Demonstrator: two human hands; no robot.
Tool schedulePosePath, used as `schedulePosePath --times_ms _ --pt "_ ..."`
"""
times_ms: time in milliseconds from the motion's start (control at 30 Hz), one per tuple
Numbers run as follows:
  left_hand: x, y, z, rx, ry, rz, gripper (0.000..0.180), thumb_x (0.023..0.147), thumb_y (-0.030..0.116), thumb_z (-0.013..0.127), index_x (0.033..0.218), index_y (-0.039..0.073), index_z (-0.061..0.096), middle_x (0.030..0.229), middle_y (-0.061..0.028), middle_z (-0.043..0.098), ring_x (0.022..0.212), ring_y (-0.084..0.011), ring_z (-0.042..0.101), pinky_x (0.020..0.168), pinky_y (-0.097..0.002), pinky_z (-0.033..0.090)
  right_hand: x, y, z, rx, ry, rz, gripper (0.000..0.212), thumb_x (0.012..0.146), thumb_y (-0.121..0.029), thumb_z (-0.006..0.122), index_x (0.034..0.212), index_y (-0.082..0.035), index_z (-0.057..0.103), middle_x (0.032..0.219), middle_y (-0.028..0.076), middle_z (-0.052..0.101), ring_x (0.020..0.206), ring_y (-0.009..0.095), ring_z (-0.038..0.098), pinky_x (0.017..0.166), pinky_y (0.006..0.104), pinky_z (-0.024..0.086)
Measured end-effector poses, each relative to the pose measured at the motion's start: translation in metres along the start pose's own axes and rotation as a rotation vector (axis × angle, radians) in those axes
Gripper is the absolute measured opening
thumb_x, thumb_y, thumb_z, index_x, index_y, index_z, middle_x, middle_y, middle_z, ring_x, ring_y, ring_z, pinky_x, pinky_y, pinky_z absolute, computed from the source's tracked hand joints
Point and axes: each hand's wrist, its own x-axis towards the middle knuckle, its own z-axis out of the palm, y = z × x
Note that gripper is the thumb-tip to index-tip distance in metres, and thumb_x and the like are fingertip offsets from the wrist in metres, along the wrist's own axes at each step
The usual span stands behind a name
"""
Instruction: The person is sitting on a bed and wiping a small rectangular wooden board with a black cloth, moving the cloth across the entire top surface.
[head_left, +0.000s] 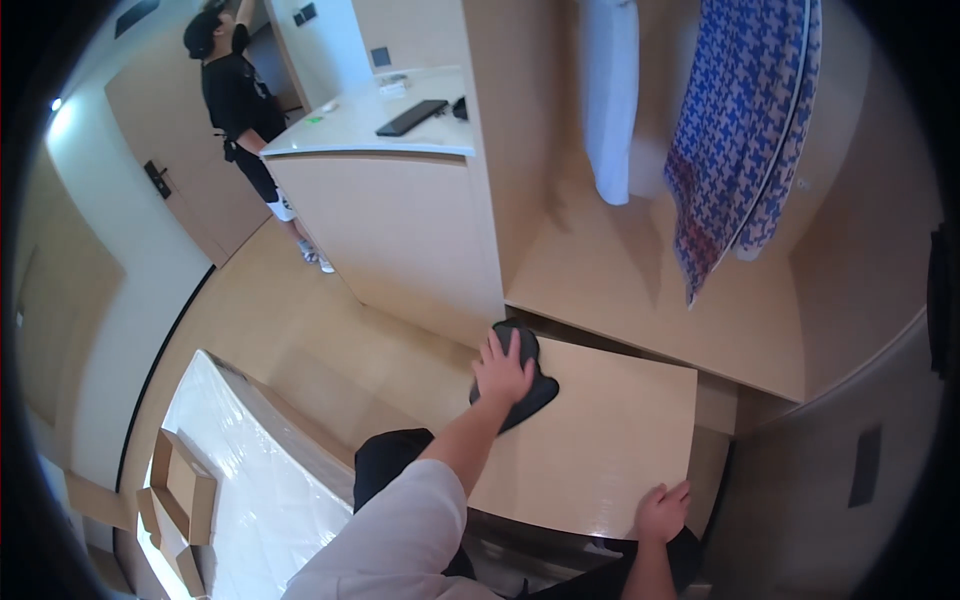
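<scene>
A light wood panel [600, 430] lies flat in front of me, with its far edge beside the wardrobe base. My left hand [503, 372] is spread on a dark grey cloth [532, 400], pressing it onto the panel's far left part. Those fingers are apart and stretched out. At the near right corner my right hand [663, 512] is closed around the panel's edge, its fingertips partly hidden. The cloth is bunched and hangs slightly past the panel's left edge.
An open wardrobe [650, 320] holds a blue patterned garment [740, 130] and a white one [610, 100]. A cabinet [390, 220] stands far left of it. Near left are a plastic-wrapped mattress [250, 460] and a cardboard box [180, 490]. Another person [240, 100] stands by the door.
</scene>
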Motion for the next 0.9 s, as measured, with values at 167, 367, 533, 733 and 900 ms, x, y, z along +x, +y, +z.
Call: schedulePosePath --times_ms 167,367,533,733,900 --pt "-0.114 -0.02 -0.004 0.019 0.045 0.182 0.082 0.102 0.062 0.056 0.173 0.028 0.033 0.181 -0.0229 0.018 0.165 -0.0516 0.013 0.119 -0.0855 0.014 0.007 0.014 0.017 -0.028 0.039 -0.029 0.062 0.105 -0.035 0.056 0.155 0.0 0.042 0.131 0.032 0.063 0.114 0.053 0.064 0.095 0.061 0.054" --pt "-0.25 -0.05 -0.014 -0.016 0.056 0.277 0.085 0.098 0.062 0.062 0.172 0.027 0.037 0.177 -0.0267 0.025 0.163 -0.0541 0.019 0.117 -0.0877 0.015 0.009 0.012 0.018 0.061 0.019 0.035 0.06 0.106 -0.039 0.055 0.152 -0.003 0.045 0.133 0.031 0.063 0.119 0.051 0.064 0.098 0.0609 0.054" --pt "-0.284 -0.043 -0.016 -0.038 0.026 0.239 0.085 0.097 0.06 0.064 0.171 0.027 0.039 0.177 -0.0284 0.023 0.163 -0.0563 0.016 0.117 -0.0887 0.011 0.01 0.028 0.016 0.107 0.005 0.028 0.061 0.105 -0.039 0.058 0.153 -0.003 0.047 0.138 0.032 0.063 0.123 0.05 0.064 0.102 0.0582 0.053" --pt "-0.214 -0.044 -0.016 -0.008 0.005 0.155 0.086 0.099 0.058 0.06 0.173 0.024 0.034 0.179 -0.0282 0.019 0.164 -0.0552 0.012 0.119 -0.0867 0.011 0.003 0.006 0.02 -0.016 0.025 0.013 0.057 0.102 -0.039 0.059 0.145 -0.002 0.052 0.131 0.029 0.067 0.117 0.051 0.065 0.099 0.0596 0.053" --pt "-0.116 -0.022 -0.012 0.029 0.003 0.132 0.084 0.102 0.057 0.058 0.175 0.027 0.029 0.181 -0.0251 0.017 0.164 -0.0527 0.017 0.122 -0.0754 0.027 0.006 0.007 0.008 0.012 0.003 0.077 0.056 0.101 -0.038 0.059 0.144 -0.002 0.052 0.128 0.029 0.067 0.116 0.05 0.066 0.096 0.0603 0.054"
